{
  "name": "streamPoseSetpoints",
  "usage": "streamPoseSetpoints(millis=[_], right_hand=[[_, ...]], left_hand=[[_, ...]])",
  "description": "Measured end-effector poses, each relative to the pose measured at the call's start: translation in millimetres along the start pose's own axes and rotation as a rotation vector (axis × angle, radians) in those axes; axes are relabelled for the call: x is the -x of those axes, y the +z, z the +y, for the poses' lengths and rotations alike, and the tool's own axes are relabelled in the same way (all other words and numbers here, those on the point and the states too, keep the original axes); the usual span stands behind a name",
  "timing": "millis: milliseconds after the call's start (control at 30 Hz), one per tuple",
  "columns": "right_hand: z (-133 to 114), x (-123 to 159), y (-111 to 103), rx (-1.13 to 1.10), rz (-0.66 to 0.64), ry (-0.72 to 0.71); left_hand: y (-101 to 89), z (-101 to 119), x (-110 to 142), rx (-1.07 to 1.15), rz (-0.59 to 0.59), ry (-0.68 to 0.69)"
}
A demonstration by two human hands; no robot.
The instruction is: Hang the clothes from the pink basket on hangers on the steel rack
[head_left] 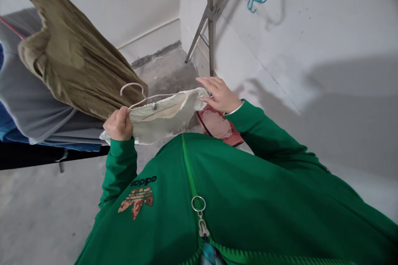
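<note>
Apparently adjusting off-white garment (158,126) on pale hanger (132,84), just ahead of green jacket (248,186). Pinching fabric & hanger end w/ L hand (120,124); w/ R hand (219,95) spread, thumb at garment's other end. Next, prob. needing steady L hold, light R guidance.

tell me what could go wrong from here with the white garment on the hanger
The white garment could slip at one end, since the right hand has its fingers spread there rather than closed. The hook of the hanger looks close enough to the olive garment to snag it. If the left hand loosened, the garment might drop toward the floor.
</note>
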State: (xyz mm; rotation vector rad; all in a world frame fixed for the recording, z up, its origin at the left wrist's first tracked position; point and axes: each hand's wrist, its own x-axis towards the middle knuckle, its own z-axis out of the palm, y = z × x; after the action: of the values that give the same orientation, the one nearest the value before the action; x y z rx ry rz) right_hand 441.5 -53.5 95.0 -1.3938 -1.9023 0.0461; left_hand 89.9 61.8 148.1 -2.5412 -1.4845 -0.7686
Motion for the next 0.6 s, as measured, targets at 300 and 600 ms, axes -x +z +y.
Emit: streamPoseSetpoints(millis=[300, 600], right_hand=[[4.7, -23.3, 28.7, 0.162, -0.101, -0.109], [-15.7, -42.2, 17.3, 0.164, 0.038, -0.049]], left_hand=[[0.1, 16.8, -4.1, 0.019, -0.030, 0.070], [1.0, 20.1, -10.5, -0.090, -0.160, -0.017]])
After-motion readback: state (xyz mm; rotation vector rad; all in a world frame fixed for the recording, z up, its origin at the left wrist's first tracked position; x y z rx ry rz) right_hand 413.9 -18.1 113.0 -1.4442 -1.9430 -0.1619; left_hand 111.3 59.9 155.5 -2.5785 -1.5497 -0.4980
